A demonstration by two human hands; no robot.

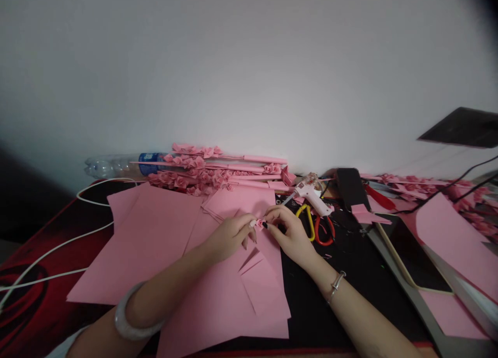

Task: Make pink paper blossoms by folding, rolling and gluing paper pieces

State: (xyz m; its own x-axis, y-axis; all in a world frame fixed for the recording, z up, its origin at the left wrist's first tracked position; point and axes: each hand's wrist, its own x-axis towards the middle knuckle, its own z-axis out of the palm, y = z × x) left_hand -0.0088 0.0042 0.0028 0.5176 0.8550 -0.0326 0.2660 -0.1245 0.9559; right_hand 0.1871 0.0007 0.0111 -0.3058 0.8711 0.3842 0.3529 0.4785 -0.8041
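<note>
Both my hands meet over the pink paper sheets [155,244] on the desk. My left hand [229,236] and my right hand [290,231] pinch a small folded pink paper flower [259,223] between their fingertips. The flower sits just above the sheets. A pale bangle [132,321] is on my left wrist and a thin bracelet [336,283] on my right.
Finished pink paper flower stems [218,171] and a plastic bottle [116,166] lie along the wall. A glue gun [313,194] and scissors [317,225] lie right of my hands. White cables [58,246] run at left; more pink paper [455,238] and dark cables at right.
</note>
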